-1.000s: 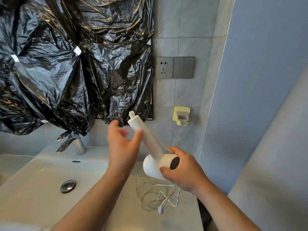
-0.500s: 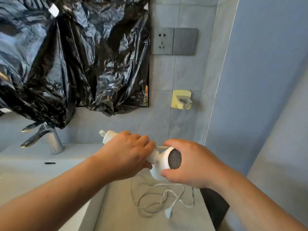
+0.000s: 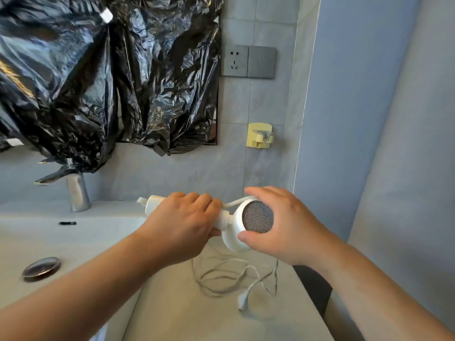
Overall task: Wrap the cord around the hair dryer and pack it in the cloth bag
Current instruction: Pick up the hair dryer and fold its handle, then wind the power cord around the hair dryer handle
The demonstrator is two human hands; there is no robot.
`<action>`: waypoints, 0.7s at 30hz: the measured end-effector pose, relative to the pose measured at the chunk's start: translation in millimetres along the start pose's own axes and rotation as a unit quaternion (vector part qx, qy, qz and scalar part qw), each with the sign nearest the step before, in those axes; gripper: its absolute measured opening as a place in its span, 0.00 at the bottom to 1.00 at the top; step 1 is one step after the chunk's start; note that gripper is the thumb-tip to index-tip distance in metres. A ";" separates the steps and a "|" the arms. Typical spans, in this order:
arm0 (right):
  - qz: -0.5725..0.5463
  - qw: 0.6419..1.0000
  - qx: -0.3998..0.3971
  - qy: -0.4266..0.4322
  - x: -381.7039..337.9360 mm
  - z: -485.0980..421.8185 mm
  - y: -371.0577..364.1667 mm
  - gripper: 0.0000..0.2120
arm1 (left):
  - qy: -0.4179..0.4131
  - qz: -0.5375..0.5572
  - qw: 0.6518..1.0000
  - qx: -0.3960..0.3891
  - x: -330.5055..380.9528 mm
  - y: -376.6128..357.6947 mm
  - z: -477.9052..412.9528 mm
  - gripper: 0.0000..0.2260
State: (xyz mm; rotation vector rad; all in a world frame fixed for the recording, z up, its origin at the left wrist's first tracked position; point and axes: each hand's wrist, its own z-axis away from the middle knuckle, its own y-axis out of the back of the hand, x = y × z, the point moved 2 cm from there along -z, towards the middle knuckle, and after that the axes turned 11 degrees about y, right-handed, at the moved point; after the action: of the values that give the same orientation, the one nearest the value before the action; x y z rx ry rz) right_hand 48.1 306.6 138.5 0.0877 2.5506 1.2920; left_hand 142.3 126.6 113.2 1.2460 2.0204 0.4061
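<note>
A white sink (image 3: 93,242) with a chrome faucet (image 3: 75,190) sits at left under crinkled black plastic (image 3: 110,82). Above the pale tabletop (image 3: 197,318), the left hand (image 3: 182,230) is curled round the hair dryer (image 3: 234,233) handle and the right hand (image 3: 290,227) clasps its head, while the cord (image 3: 221,279) lies looped below. A grey outlet (image 3: 235,60) and yellow holder (image 3: 259,135) hang on tile beside a blue wall (image 3: 357,119).

Single head-worn view, close above the sink counter (image 3: 172,303), facing forward and down; tiled wall (image 3: 246,107) at 12 o'clock.
</note>
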 end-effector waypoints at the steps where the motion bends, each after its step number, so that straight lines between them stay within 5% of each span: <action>1: 0.021 1.000 -0.004 -0.005 -5.3 3.9 1.2 0.39 | 0.009 -0.010 1.000 0.004 1.5 4.4 3.1 0.17; 4: 0.030 0.998 0.034 -0.047 -18.2 14.5 7.0 0.35 | 0.033 -0.029 0.999 -0.006 4.6 17.5 12.2 0.15; 8: -0.029 0.985 0.162 -0.057 -32.4 24.2 2.3 0.14 | 0.054 -0.037 0.998 -0.023 12.7 31.4 20.7 0.16; 11: -0.043 0.971 0.233 -0.041 -50.0 32.9 -2.3 0.07 | 0.080 -0.019 0.996 -0.044 17.3 41.7 23.7 0.16; 21: -0.296 0.923 0.212 -0.129 -57.1 64.6 -23.7 0.07 | 0.236 0.056 0.961 -0.132 17.7 71.3 25.3 0.16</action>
State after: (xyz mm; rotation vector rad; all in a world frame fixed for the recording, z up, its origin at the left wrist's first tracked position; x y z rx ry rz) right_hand 122.3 332.7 95.9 -0.3739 2.3102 0.4630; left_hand 201.3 173.9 130.7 1.1759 2.1898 1.0774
